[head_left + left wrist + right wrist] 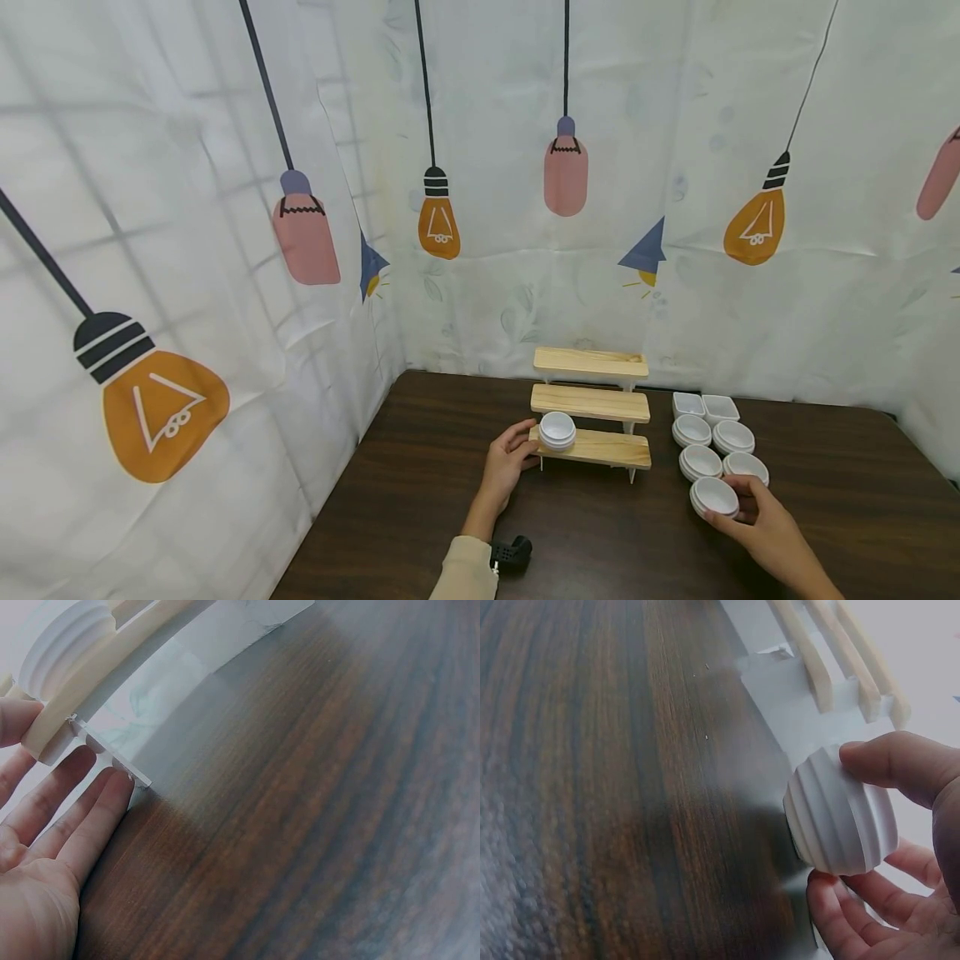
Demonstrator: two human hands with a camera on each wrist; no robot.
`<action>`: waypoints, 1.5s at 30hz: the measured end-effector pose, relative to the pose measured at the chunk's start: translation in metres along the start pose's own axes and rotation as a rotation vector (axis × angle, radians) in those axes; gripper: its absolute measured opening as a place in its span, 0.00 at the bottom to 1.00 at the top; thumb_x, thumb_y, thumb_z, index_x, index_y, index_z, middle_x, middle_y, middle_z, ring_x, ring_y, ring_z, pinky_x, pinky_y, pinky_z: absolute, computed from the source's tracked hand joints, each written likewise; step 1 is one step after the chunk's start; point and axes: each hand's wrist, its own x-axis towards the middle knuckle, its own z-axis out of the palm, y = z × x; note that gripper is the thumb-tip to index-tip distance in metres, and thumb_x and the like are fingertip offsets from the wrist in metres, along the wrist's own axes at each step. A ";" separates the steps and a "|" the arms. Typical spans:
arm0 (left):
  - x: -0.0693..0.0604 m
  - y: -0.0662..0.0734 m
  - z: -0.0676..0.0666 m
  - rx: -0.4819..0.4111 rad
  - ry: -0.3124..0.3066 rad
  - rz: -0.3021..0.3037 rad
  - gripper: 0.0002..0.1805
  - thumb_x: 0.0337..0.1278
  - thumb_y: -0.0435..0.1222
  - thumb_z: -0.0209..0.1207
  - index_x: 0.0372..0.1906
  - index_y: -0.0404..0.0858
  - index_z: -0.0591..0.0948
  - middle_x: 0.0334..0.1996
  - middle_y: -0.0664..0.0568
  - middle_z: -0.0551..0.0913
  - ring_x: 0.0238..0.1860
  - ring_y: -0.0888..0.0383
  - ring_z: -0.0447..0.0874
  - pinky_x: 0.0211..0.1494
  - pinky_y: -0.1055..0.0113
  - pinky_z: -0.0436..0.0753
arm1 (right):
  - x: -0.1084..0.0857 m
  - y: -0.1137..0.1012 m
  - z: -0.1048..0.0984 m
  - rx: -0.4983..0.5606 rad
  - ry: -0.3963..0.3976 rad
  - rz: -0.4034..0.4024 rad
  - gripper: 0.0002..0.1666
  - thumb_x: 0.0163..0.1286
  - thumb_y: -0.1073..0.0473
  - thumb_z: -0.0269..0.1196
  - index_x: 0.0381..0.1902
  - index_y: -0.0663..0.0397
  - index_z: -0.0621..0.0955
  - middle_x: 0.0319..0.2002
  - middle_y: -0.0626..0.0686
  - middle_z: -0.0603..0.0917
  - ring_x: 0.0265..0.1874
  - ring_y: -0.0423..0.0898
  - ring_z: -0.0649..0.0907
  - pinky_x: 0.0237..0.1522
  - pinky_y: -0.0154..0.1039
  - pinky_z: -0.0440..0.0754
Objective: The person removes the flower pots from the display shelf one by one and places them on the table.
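Observation:
A three-tier wooden display stand [604, 448] rises in steps at the back of the table. A small round white bowl [557, 428] with ridged sides sits on the left of its lowest tier. My left hand [509, 463] holds that tier's left end, its fingertips near the clear support leg [129, 769] in the left wrist view. To the right, my right hand [768, 527] pinches another ridged white bowl [840, 814] between thumb and fingers. This bowl is at the near end of a group of white dishes; whether it touches the table cannot be told.
Beyond the right hand, several round white bowls [733, 437] stand in two columns, with two square white dishes [721, 408] at the back. The dark wood table [600, 542] meets a patterned white curtain [495, 308] behind and at the left.

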 end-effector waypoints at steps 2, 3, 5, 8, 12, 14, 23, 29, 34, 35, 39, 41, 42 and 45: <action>0.000 0.000 0.000 -0.005 0.002 0.001 0.24 0.70 0.33 0.60 0.68 0.36 0.77 0.54 0.40 0.86 0.47 0.58 0.88 0.53 0.58 0.88 | 0.000 -0.001 -0.001 -0.004 -0.013 0.017 0.34 0.61 0.56 0.76 0.59 0.64 0.73 0.48 0.56 0.81 0.33 0.27 0.78 0.34 0.29 0.81; 0.000 0.000 0.001 -0.006 0.003 0.001 0.23 0.70 0.33 0.60 0.68 0.36 0.77 0.54 0.40 0.86 0.48 0.58 0.88 0.53 0.58 0.88 | 0.000 -0.001 -0.002 -0.010 -0.018 0.024 0.34 0.61 0.56 0.76 0.59 0.64 0.73 0.48 0.57 0.81 0.33 0.27 0.77 0.34 0.29 0.81; -0.001 0.000 0.001 -0.009 0.005 0.005 0.23 0.70 0.33 0.60 0.68 0.36 0.77 0.54 0.40 0.86 0.48 0.58 0.88 0.53 0.58 0.88 | 0.000 -0.002 -0.003 -0.021 -0.034 0.039 0.35 0.62 0.55 0.76 0.59 0.64 0.73 0.50 0.59 0.80 0.33 0.27 0.77 0.33 0.29 0.81; -0.001 0.000 0.001 -0.003 0.004 0.006 0.23 0.70 0.33 0.60 0.68 0.37 0.77 0.54 0.40 0.86 0.49 0.57 0.88 0.53 0.58 0.88 | 0.000 -0.001 -0.003 -0.029 -0.042 0.035 0.35 0.62 0.54 0.76 0.59 0.64 0.73 0.50 0.59 0.80 0.33 0.27 0.77 0.33 0.29 0.80; -0.001 0.001 0.001 0.003 0.001 0.008 0.23 0.70 0.34 0.60 0.68 0.37 0.77 0.54 0.41 0.86 0.49 0.57 0.88 0.53 0.58 0.88 | 0.000 0.002 -0.002 -0.028 -0.037 0.018 0.35 0.61 0.55 0.76 0.58 0.64 0.73 0.49 0.60 0.80 0.33 0.27 0.77 0.34 0.29 0.81; -0.002 0.001 0.001 0.003 0.003 0.009 0.23 0.70 0.34 0.60 0.68 0.36 0.77 0.54 0.41 0.86 0.49 0.57 0.88 0.53 0.58 0.88 | 0.000 0.003 -0.001 -0.026 -0.035 0.013 0.34 0.60 0.56 0.76 0.58 0.64 0.74 0.49 0.60 0.80 0.33 0.27 0.77 0.34 0.29 0.81; -0.002 0.002 0.001 0.003 0.007 0.007 0.23 0.70 0.33 0.60 0.67 0.36 0.77 0.54 0.40 0.86 0.49 0.56 0.88 0.53 0.58 0.88 | 0.001 0.006 -0.003 -0.025 -0.051 0.016 0.34 0.61 0.55 0.76 0.58 0.64 0.74 0.48 0.59 0.80 0.33 0.27 0.77 0.34 0.29 0.81; -0.002 0.003 0.002 0.001 0.004 0.007 0.23 0.70 0.33 0.60 0.68 0.36 0.77 0.55 0.40 0.86 0.49 0.57 0.88 0.53 0.58 0.88 | 0.002 0.007 -0.004 -0.025 -0.060 0.025 0.34 0.62 0.55 0.75 0.58 0.65 0.73 0.48 0.59 0.81 0.33 0.27 0.77 0.34 0.29 0.81; -0.002 0.003 0.002 0.003 0.004 0.007 0.24 0.70 0.34 0.60 0.68 0.36 0.77 0.55 0.39 0.86 0.49 0.57 0.87 0.53 0.57 0.88 | 0.002 0.008 -0.003 -0.020 -0.060 0.020 0.33 0.62 0.57 0.75 0.59 0.66 0.73 0.48 0.59 0.80 0.33 0.27 0.76 0.34 0.29 0.81; -0.003 0.003 0.002 0.003 0.005 0.007 0.24 0.70 0.34 0.60 0.68 0.35 0.77 0.55 0.39 0.86 0.49 0.57 0.87 0.53 0.57 0.88 | 0.002 0.009 -0.002 -0.019 -0.062 0.017 0.33 0.62 0.58 0.75 0.59 0.66 0.73 0.48 0.59 0.80 0.33 0.27 0.76 0.34 0.29 0.81; -0.003 0.003 0.001 0.003 0.007 0.005 0.24 0.70 0.34 0.60 0.68 0.34 0.76 0.55 0.39 0.86 0.49 0.57 0.87 0.53 0.57 0.88 | 0.002 0.009 -0.002 -0.010 -0.063 0.011 0.33 0.62 0.59 0.75 0.59 0.67 0.73 0.48 0.59 0.80 0.33 0.27 0.76 0.35 0.29 0.80; -0.002 0.002 0.001 0.002 0.009 0.003 0.25 0.70 0.33 0.60 0.68 0.33 0.76 0.55 0.40 0.86 0.49 0.57 0.87 0.53 0.57 0.88 | 0.002 0.009 -0.002 -0.007 -0.064 0.010 0.33 0.62 0.60 0.75 0.59 0.67 0.73 0.48 0.58 0.80 0.34 0.27 0.76 0.35 0.29 0.80; -0.002 0.002 0.001 0.001 0.009 0.003 0.25 0.70 0.33 0.60 0.68 0.33 0.76 0.54 0.40 0.86 0.49 0.57 0.87 0.53 0.57 0.88 | 0.002 0.009 -0.002 -0.004 -0.065 0.011 0.33 0.62 0.60 0.75 0.59 0.68 0.73 0.48 0.59 0.80 0.34 0.27 0.76 0.35 0.29 0.80; -0.002 0.002 0.001 0.000 0.007 0.005 0.24 0.70 0.33 0.61 0.68 0.33 0.76 0.54 0.40 0.86 0.49 0.57 0.88 0.53 0.57 0.88 | 0.002 0.007 -0.003 0.001 -0.071 0.019 0.33 0.63 0.60 0.74 0.59 0.68 0.72 0.49 0.59 0.80 0.34 0.27 0.76 0.35 0.29 0.80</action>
